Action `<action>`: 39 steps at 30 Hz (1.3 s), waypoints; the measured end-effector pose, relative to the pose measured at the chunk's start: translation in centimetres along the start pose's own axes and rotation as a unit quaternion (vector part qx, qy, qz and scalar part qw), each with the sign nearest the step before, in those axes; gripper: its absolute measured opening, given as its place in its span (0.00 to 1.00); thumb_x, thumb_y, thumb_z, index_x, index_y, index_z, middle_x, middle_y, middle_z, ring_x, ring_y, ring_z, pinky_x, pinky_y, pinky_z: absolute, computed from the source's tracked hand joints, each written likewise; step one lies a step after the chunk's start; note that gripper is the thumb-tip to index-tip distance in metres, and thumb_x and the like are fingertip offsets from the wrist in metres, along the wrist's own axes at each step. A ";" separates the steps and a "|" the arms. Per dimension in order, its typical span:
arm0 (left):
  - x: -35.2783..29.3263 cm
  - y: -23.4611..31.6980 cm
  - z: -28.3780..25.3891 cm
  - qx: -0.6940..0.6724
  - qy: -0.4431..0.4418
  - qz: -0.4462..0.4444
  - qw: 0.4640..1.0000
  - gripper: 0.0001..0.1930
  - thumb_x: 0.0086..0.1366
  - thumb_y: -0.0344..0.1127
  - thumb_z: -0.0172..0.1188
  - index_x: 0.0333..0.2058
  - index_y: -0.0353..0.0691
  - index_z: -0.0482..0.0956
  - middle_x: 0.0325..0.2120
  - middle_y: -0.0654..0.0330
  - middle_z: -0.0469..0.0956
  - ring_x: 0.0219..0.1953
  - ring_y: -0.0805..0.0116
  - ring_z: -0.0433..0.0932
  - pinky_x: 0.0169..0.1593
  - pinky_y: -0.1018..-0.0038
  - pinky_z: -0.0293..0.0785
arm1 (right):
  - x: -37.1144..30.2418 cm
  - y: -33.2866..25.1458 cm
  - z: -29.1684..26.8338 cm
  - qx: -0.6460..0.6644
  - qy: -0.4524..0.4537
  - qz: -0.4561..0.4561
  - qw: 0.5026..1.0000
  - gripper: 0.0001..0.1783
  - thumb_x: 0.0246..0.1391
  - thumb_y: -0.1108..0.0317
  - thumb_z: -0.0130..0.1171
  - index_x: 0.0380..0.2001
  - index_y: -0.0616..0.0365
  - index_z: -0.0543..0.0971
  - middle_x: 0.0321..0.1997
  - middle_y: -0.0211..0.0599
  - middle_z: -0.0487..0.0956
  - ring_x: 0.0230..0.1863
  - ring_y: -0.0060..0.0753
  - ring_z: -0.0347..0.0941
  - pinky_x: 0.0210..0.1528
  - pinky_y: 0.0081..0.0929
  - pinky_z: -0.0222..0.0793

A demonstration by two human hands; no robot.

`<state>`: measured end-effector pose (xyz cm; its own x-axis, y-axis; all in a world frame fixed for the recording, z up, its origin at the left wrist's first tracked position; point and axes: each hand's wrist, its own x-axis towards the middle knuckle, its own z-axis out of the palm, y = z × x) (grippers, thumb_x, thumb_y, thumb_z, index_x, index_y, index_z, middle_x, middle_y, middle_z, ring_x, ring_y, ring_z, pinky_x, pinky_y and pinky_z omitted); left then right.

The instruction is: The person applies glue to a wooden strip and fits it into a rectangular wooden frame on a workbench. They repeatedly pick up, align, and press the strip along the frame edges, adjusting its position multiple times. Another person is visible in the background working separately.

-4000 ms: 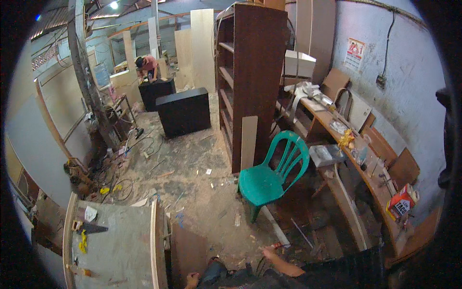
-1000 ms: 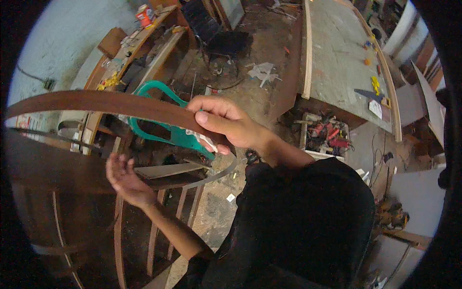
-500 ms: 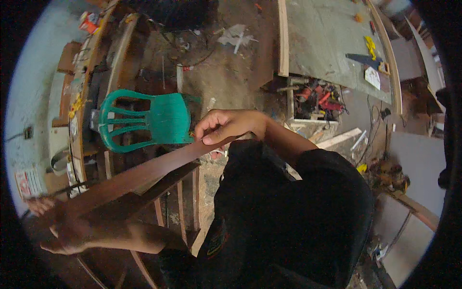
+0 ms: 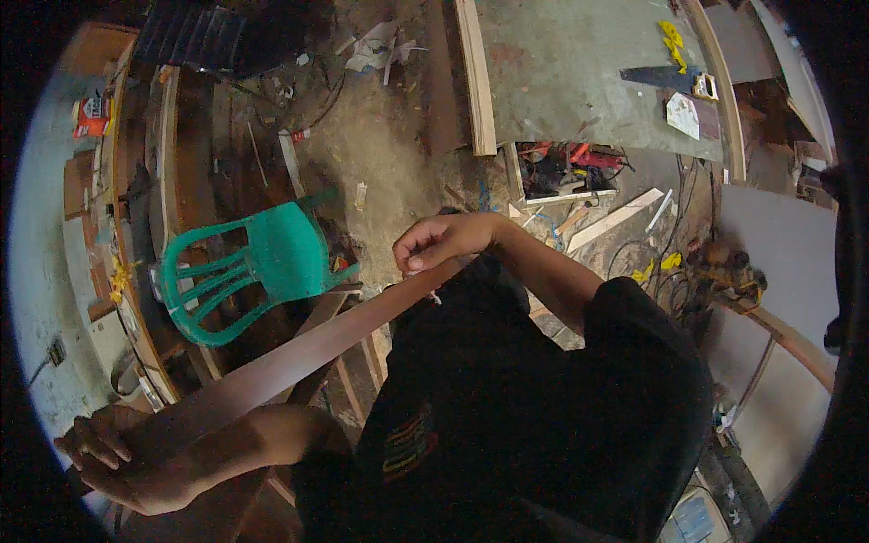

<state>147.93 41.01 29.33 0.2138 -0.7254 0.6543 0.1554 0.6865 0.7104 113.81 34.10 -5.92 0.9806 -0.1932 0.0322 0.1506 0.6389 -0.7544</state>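
A long, flat, brown wooden board (image 4: 290, 348) slants across the front of my body, from lower left up to the middle. My left hand (image 4: 113, 457) is closed around its lower left end, fingers curled over the upper edge. At the opposite end my right hand (image 4: 448, 242) is closed, with thumb and curled fingertips pinching at the board's upper edge. The board and the hand itself hide part of that grip. A green plastic chair (image 4: 285, 249) lies just beyond the board, to the left of my right hand.
A wooden frame (image 4: 358, 376) stands under the board. Ahead are a box of red tools (image 4: 588, 158) and a greenish panel (image 4: 570, 90) bearing a handsaw (image 4: 661, 80). Wood offcuts (image 4: 615, 220) and cables litter the floor at right. A long shelf edge (image 4: 136, 317) runs along the left wall.
The view has turned, so the chair appears tilted and lower left. My left hand's fingers, stretched and blurred before, now curl over the board's end. My right hand stays at the other end.
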 end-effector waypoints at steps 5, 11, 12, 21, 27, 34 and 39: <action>1.3 -5.1 4.3 0.056 -0.068 0.124 0.988 0.14 0.70 0.38 0.55 0.39 0.29 0.70 0.33 0.55 0.66 0.29 0.71 0.62 0.34 0.75 0.61 | -1.4 0.4 -0.4 -0.014 0.075 -0.110 0.991 0.14 0.70 0.56 0.58 0.38 0.56 0.76 0.34 0.20 0.75 0.37 0.15 0.69 0.40 0.21 0.65; 3.1 -8.3 8.2 -0.005 -0.062 0.085 0.994 0.15 0.69 0.40 0.58 0.43 0.33 0.69 0.26 0.64 0.63 0.26 0.75 0.63 0.33 0.76 0.65 | -3.2 2.0 0.6 0.059 0.219 -0.254 0.940 0.11 0.63 0.63 0.67 0.35 0.52 0.73 0.32 0.20 0.74 0.35 0.15 0.68 0.38 0.21 0.64; 3.2 -8.4 8.6 -0.048 -0.062 0.060 0.995 0.15 0.70 0.41 0.57 0.43 0.34 0.69 0.25 0.64 0.63 0.25 0.76 0.61 0.31 0.77 0.64 | -3.6 2.3 0.8 0.052 0.232 -0.292 0.926 0.12 0.62 0.65 0.69 0.35 0.52 0.73 0.31 0.20 0.74 0.34 0.15 0.68 0.37 0.21 0.64; 3.8 -9.6 9.0 -0.187 -0.088 -0.019 0.978 0.13 0.69 0.41 0.58 0.37 0.36 0.71 0.24 0.63 0.63 0.23 0.76 0.59 0.28 0.78 0.60 | -5.3 4.4 3.3 0.110 0.370 -0.348 0.854 0.21 0.54 0.65 0.76 0.34 0.48 0.68 0.30 0.23 0.75 0.32 0.18 0.70 0.36 0.21 0.65; 4.4 -10.6 8.0 -0.256 -0.077 0.005 0.964 0.07 0.69 0.33 0.54 0.34 0.38 0.67 0.21 0.64 0.61 0.18 0.78 0.56 0.22 0.83 0.56 | -6.5 2.8 5.3 0.082 0.442 -0.378 0.809 0.20 0.56 0.69 0.73 0.34 0.48 0.67 0.28 0.21 0.73 0.30 0.18 0.72 0.33 0.20 0.67; 5.3 -10.0 6.8 -0.369 -0.147 -0.065 0.916 0.05 0.65 0.28 0.54 0.29 0.39 0.68 0.19 0.66 0.60 0.17 0.77 0.56 0.22 0.79 0.58 | -6.1 0.2 6.7 0.079 0.550 -0.407 0.725 0.18 0.58 0.71 0.70 0.31 0.47 0.67 0.27 0.19 0.71 0.28 0.16 0.69 0.30 0.18 0.62; 4.9 -10.4 7.1 -0.381 -0.066 -0.026 0.922 0.07 0.64 0.28 0.54 0.26 0.40 0.68 0.19 0.65 0.62 0.16 0.76 0.55 0.21 0.78 0.58 | -5.8 -0.7 6.3 0.082 0.578 -0.415 0.698 0.18 0.58 0.73 0.69 0.30 0.46 0.66 0.27 0.19 0.72 0.28 0.15 0.69 0.29 0.17 0.61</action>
<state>140.45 29.96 26.97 0.0748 -0.7233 0.6865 0.8050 0.4501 0.3865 108.84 39.49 -1.47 -0.1933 -0.9586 -0.2090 0.7123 0.0094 -0.7018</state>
